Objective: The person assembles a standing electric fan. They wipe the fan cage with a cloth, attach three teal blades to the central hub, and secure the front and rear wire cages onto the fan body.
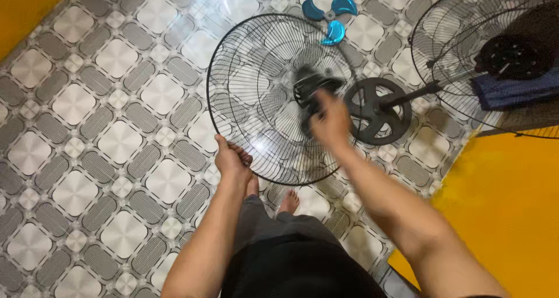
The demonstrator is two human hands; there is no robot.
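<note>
While left hand (232,158) grips fan guard (279,97), right hand (329,120) reaches its hub.

A: What sort of place is shown?

B: A room in a home: patterned grey-and-white floor tiles (116,140), yellow walls (501,210), bare feet (289,202), and a household fan's wire guard (256,100) taken apart on the floor.

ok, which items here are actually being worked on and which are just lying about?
In hand:
- wire fan guard, rim gripped by left hand
- black motor hub, under right hand (blurred)

Lying about:
- blue fan blade
- second guard
- round fan base
- dark cloth
</note>
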